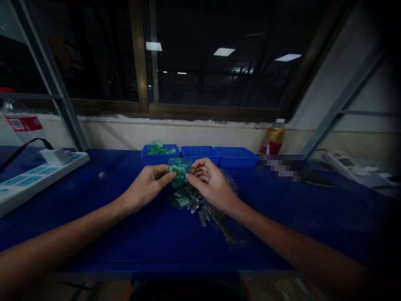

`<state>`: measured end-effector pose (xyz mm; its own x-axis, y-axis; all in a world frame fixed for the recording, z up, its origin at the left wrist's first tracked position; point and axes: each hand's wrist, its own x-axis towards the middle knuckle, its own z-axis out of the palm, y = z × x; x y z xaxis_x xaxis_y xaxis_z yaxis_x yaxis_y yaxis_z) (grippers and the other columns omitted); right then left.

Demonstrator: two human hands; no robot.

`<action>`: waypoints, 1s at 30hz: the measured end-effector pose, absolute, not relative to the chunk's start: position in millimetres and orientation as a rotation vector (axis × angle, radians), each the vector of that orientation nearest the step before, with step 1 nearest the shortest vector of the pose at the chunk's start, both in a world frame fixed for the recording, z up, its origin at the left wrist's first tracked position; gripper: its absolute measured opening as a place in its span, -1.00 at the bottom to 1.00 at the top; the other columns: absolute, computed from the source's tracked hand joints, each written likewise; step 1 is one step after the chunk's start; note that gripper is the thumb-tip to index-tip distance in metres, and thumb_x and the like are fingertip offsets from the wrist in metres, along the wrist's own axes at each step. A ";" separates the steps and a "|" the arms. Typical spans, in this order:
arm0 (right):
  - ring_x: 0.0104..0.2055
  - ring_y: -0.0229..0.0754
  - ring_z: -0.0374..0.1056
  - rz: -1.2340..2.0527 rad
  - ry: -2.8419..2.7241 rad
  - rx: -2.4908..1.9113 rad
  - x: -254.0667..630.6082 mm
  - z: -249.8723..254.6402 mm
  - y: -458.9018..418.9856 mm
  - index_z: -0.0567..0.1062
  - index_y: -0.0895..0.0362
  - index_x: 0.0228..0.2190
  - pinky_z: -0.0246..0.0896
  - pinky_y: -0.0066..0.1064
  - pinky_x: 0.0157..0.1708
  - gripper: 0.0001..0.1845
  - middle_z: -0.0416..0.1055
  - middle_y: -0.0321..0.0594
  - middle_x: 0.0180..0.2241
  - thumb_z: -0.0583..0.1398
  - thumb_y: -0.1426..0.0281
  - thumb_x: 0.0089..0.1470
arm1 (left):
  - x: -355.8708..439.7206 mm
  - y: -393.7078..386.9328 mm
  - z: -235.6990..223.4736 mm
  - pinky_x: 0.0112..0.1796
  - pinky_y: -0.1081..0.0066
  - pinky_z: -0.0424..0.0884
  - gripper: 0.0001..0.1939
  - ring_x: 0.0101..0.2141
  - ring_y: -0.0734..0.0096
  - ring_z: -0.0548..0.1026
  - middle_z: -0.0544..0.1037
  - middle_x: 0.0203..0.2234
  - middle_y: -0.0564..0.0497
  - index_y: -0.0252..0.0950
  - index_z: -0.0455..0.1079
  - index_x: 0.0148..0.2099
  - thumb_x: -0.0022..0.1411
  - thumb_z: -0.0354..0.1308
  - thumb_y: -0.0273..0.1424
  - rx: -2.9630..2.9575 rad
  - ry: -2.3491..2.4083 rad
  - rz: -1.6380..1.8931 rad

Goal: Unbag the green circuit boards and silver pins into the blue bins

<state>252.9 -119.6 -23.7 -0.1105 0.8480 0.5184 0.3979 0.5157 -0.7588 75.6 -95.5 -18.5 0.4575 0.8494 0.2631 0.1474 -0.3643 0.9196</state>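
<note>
At centre of frame, on blue table [140, 238]: metal pieces [193, 205], heaped, apparently outstanding. Just above: green packet [179, 166], seemingly unfinished; left hand [145, 185] and right hand [214, 186] narrowly pinching opposite sides. Beyond, upper left of it: blue bin [160, 159], holding green wrappings [158, 148], presumably done.

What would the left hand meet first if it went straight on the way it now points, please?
Beyond the green packet at its fingertips, the left hand would probably meet the right hand on the packet's other side, though depth is hard to judge.
</note>
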 end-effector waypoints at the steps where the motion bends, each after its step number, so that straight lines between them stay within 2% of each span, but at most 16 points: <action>1: -0.42 -0.28 0.28 0.657 -1.643 -1.053 252.1 -24.0 -119.0 0.23 0.12 -0.28 0.19 -0.42 -0.45 -0.69 0.30 -0.29 -0.44 0.18 0.34 -0.09 | 76.3 -96.7 -19.2 -0.43 0.50 0.20 -0.82 -0.48 0.53 0.31 0.42 -0.51 0.07 -0.37 0.36 -0.37 0.14 0.04 -0.35 1.802 0.837 0.938; 4: -0.43 -0.29 0.28 0.929 -1.537 -1.031 249.9 -23.1 -119.3 0.22 0.11 -0.22 0.19 -0.42 -0.43 -0.60 0.33 -0.30 -0.44 0.21 0.38 -0.15 | 77.5 -99.3 -22.0 -0.43 0.48 0.22 -0.79 -0.49 0.50 0.33 0.43 -0.50 0.05 -0.39 0.35 -0.34 0.14 0.02 -0.33 1.824 0.824 0.859; 8: -0.44 -0.30 0.28 1.048 -1.549 -1.032 248.2 -21.1 -121.5 0.34 0.14 -0.43 0.19 -0.42 -0.42 -0.80 0.35 -0.30 -0.47 0.23 0.39 -0.18 | 77.5 -100.6 -24.3 -0.44 0.47 0.23 -0.78 -0.49 0.49 0.33 0.41 -0.52 0.05 -0.38 0.35 -0.36 0.15 0.02 -0.31 1.920 0.837 0.831; 12: -0.52 -0.34 0.25 1.103 -1.499 -1.047 248.6 -22.0 -120.8 0.33 0.15 -0.52 0.16 -0.46 -0.49 -0.84 0.33 -0.34 -0.55 0.24 0.41 -0.21 | 79.7 -102.2 -25.3 -0.35 0.47 0.28 -0.81 -0.39 0.46 0.38 0.44 -0.42 0.03 -0.37 0.33 -0.27 0.14 0.04 -0.34 1.850 0.796 0.895; 16: -0.53 -0.35 0.24 1.095 -1.456 -1.042 248.7 -23.2 -119.1 0.32 0.15 -0.50 0.14 -0.49 -0.52 -0.83 0.34 -0.33 -0.55 0.22 0.40 -0.18 | 82.2 -102.4 -28.2 -0.25 0.44 0.30 -0.74 -0.27 0.43 0.40 0.44 -0.29 -0.01 -0.36 0.25 -0.15 0.09 0.11 -0.39 1.755 0.696 0.922; 21: -0.43 -0.30 0.31 1.053 -1.620 -1.075 249.6 -19.6 -120.4 0.35 0.16 -0.48 0.19 -0.45 -0.41 -0.87 0.38 -0.28 -0.47 0.21 0.42 -0.17 | 80.1 -100.1 -31.8 -0.39 0.47 0.31 -0.81 -0.42 0.48 0.38 0.40 -0.44 0.04 -0.37 0.25 -0.23 0.09 0.07 -0.40 1.805 0.680 0.852; 27: -0.52 -0.31 0.28 0.880 -1.815 -1.177 253.4 -21.7 -120.1 0.35 0.17 -0.54 0.18 -0.46 -0.52 -0.96 0.32 -0.32 -0.58 0.14 0.45 -0.13 | 76.6 -97.7 -35.0 -0.40 0.45 0.31 -0.67 -0.43 0.46 0.37 0.42 -0.37 0.02 -0.32 0.22 -0.07 0.09 0.06 -0.38 1.966 0.842 0.892; 30: -0.51 -0.31 0.28 0.826 -1.839 -1.180 251.2 -24.6 -119.8 0.36 0.18 -0.53 0.19 -0.47 -0.53 -0.96 0.33 -0.31 -0.57 0.13 0.45 -0.13 | 77.0 -98.4 -34.8 -0.41 0.45 0.31 -0.69 -0.43 0.44 0.39 0.44 -0.35 -0.01 -0.32 0.24 -0.10 0.10 0.06 -0.33 2.014 0.879 0.879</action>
